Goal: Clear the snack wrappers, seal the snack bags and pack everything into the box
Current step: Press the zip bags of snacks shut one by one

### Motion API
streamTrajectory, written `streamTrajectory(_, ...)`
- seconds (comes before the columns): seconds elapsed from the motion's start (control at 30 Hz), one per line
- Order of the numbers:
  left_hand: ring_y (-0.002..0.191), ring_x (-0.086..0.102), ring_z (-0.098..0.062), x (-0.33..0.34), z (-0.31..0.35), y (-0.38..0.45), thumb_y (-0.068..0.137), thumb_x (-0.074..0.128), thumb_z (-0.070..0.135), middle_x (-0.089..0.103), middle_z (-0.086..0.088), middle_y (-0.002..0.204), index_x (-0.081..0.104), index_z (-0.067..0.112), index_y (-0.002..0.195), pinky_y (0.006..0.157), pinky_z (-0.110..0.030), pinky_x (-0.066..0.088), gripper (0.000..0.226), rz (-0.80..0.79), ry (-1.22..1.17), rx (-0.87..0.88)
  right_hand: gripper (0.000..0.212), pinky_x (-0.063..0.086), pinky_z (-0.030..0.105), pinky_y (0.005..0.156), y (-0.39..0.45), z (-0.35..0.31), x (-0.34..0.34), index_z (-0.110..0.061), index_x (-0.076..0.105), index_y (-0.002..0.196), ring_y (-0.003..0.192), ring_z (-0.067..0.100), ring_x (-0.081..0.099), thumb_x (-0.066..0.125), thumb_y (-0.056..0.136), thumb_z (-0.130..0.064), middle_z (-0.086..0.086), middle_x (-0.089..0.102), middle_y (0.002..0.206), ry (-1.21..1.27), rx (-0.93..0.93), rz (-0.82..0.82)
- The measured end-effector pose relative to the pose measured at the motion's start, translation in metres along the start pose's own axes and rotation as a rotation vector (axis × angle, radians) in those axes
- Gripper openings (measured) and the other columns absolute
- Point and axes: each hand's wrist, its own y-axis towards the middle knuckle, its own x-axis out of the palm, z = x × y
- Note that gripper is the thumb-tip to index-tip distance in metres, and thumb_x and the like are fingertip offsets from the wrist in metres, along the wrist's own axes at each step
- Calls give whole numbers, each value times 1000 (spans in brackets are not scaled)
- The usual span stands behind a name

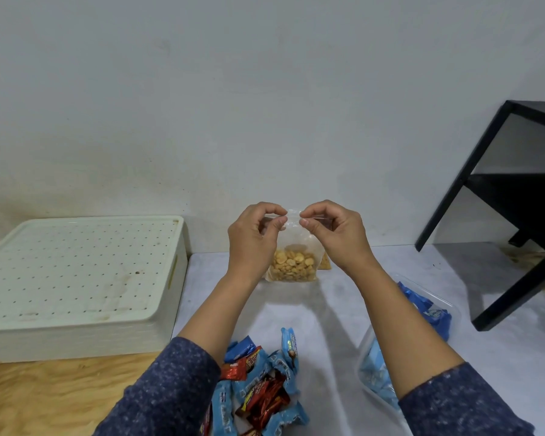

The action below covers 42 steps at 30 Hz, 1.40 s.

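A clear zip bag of pale yellow snacks (pixel 293 264) hangs upright above the grey mat in the middle of the view. My left hand (pixel 254 239) pinches the bag's top strip on its left side. My right hand (pixel 334 236) pinches the same strip on its right side, thumbs and forefingers nearly touching. A pile of blue and red snack wrappers (pixel 261 385) lies near me between my forearms. A clear plastic box (pixel 370 350) holding blue packets sits under my right forearm. Part of it is hidden by my arm.
A white perforated lidded crate (pixel 76 278) stands at the left on the wooden surface (pixel 44 401). A black metal shelf frame (pixel 501 215) rises at the right. A small tan item (pixel 325 264) lies behind the bag. The grey mat (pixel 331 325) meets a pale wall behind.
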Motion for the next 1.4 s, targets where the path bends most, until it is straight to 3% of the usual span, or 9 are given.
streamTrajectory(0.13,72,60,7,-3,-8,0,82,60,-2,58,17,84,65,13,80,70,-8,46,15,-26,95,95,22,51,15,74,-1,1,3,-23,67,75,74,-3,63,68,81,-1,-20,67,70,1,8,-2)
streamTrajectory(0.43,79,54,13,-13,-19,-1,81,60,-4,60,8,86,67,9,78,72,-1,39,15,-23,138,186,24,49,16,75,-8,-1,14,-25,66,75,75,-3,63,67,83,-1,-23,67,72,-5,1,18)
streamTrajectory(0.53,77,55,11,-17,-19,-1,82,61,-3,60,10,83,67,12,78,71,-3,41,16,-34,87,126,28,50,26,79,-12,-3,18,-32,64,85,81,3,63,66,84,-5,-20,67,82,-51,-6,15)
streamTrajectory(0.67,74,60,8,-23,-20,2,83,64,1,64,14,82,63,30,73,72,-7,47,30,-8,-94,-69,49,44,15,77,-24,-2,20,-49,55,105,90,4,62,67,82,-8,-11,58,111,-179,-30,-113)
streamTrajectory(0.8,75,62,8,-20,-19,-1,84,64,3,65,13,86,61,33,76,68,-9,48,31,-121,-150,-90,30,40,3,71,-33,9,22,-30,67,92,81,-3,59,68,80,-3,-9,61,99,-239,54,-102)
streamTrajectory(0.93,94,61,5,-8,-30,-11,82,68,5,60,15,103,60,32,89,76,-5,46,29,-384,-152,-118,26,42,3,67,-40,31,15,-21,68,85,75,-9,57,66,79,4,-13,63,91,-209,158,25)
streamTrajectory(1.03,97,61,0,11,-48,-20,80,70,3,59,20,103,62,25,98,79,-13,48,30,-544,-98,-193,24,45,5,69,-41,55,3,-17,68,83,73,-11,58,67,78,6,-15,64,86,-199,220,97)
streamTrajectory(1.27,86,63,-10,67,-89,-29,76,69,-5,61,1,107,64,15,105,71,-8,50,36,-449,43,-253,25,47,9,74,-31,123,-18,-20,67,85,71,-8,58,67,79,4,-10,66,86,-256,357,25)
streamTrajectory(1.4,78,65,-15,100,-110,-23,76,70,-4,57,-2,101,63,11,110,71,-22,53,39,-435,173,-240,20,47,13,71,-14,157,-29,-18,70,89,74,4,59,68,80,-1,-2,68,88,-302,442,-40)
